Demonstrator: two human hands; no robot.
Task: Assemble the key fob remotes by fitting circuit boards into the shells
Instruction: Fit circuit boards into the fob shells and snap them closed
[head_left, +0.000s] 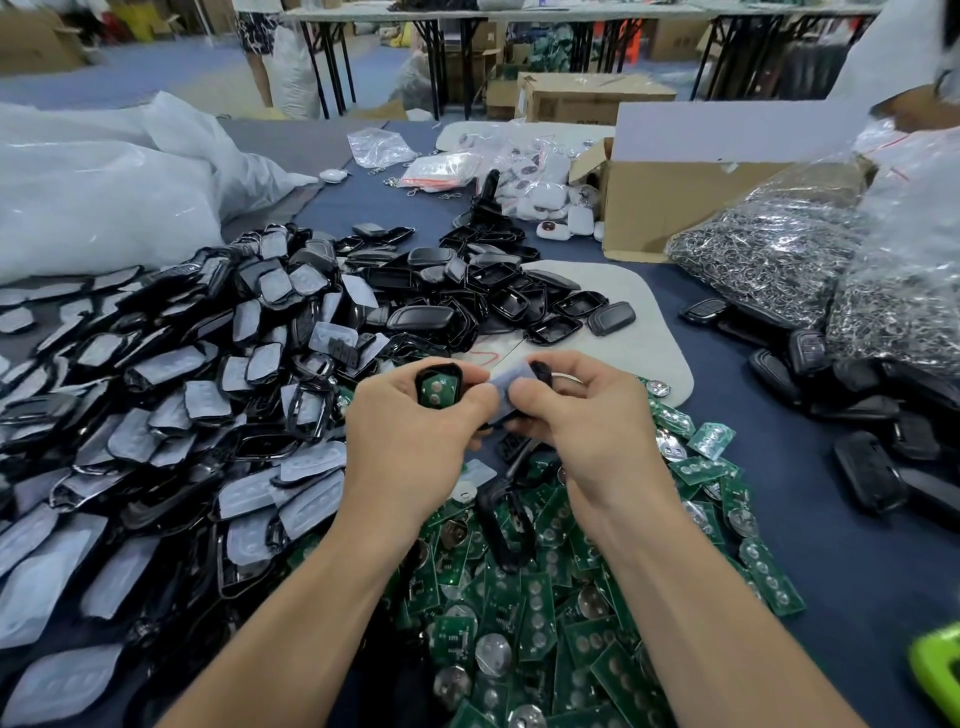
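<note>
Shell (440, 370) with a green circuit board (435, 391) inside is gripped by my left hand (410, 436); my right hand (589, 423) fingers (532, 405) pinch a pale pad (511, 385).

Two bare arms reach forward from the bottom of the view, and the hands meet in the middle with their backs up, thumbs close together. The left hand (410, 421) curls its fingers round a black shell (439, 368). The right hand (587, 415) pinches a pale part (511, 387) between its thumb and its bent fingers, just beside the left thumb.
</note>
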